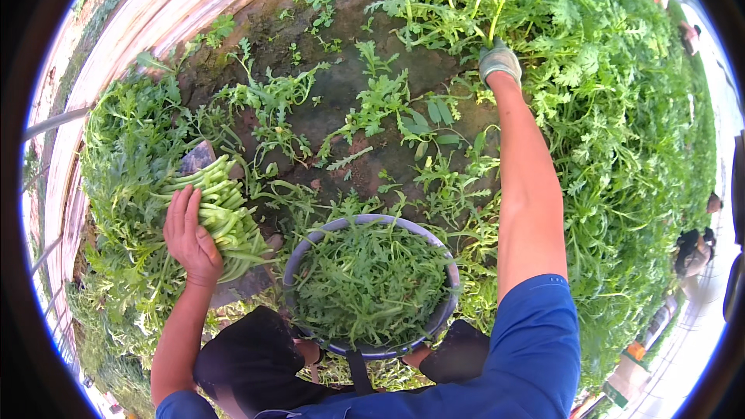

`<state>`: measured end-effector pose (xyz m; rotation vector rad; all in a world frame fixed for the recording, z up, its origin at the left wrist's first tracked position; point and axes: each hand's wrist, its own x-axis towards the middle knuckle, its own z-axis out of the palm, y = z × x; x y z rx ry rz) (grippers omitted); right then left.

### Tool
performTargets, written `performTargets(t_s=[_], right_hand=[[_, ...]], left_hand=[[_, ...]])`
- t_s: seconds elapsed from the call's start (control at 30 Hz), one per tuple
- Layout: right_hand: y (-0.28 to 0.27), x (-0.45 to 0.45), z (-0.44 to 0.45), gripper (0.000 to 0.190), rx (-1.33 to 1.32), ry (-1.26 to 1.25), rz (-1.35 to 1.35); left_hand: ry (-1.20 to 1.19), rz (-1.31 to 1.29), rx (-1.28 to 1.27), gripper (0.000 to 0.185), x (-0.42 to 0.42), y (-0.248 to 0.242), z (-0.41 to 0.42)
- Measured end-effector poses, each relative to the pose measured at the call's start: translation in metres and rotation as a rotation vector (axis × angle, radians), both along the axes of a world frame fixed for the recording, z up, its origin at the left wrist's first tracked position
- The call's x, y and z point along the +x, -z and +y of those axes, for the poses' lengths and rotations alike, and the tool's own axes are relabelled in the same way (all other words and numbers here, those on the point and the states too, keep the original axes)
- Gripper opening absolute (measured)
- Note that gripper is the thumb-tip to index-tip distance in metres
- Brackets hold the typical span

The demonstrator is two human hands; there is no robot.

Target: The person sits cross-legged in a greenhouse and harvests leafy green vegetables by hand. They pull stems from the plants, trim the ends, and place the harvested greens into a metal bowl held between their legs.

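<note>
My bare left hand [192,235] lies over the cut stems of a large bundle of leafy greens [224,212] at the left, its fingers on the stems. Far forward at the right, my right hand [499,63], in a grey-green glove, is closed round the lower stems of a leafy green plant [502,3] at the edge of the standing crop. Whether it also holds a tool is hidden. Between my knees stands a round tub [369,220] with a grey-blue rim, full of loose leafy greens [372,282].
Dense standing greens [611,145] fill the right side. Bare soil [343,93] with scattered small plants lies ahead. Plastic sheeting [145,9] and metal poles [58,122] border the left. Several people [692,253] are at the far right, near a box [627,378].
</note>
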<state>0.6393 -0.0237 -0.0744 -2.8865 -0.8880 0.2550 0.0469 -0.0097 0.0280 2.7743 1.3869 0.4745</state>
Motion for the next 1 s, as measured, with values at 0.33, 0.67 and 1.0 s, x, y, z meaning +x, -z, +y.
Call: performTargets(t_s=[0.33,0.67,1.0], right_hand=[[0.015,0.024,-0.002,0.036,-0.334,-0.042,0.123],[0.011,0.019,-0.001,0.036,-0.270,0.025,-0.065],[0.009,0.018,0.018,0.035,-0.026,0.117,0.377]], left_hand=[[0.021,0.001,0.033,0.052,0.000,0.001,0.003],[0.025,-0.006,0.031,0.053,0.001,0.000,0.005],[0.023,-0.020,0.019,0.052,0.001,0.000,0.005]])
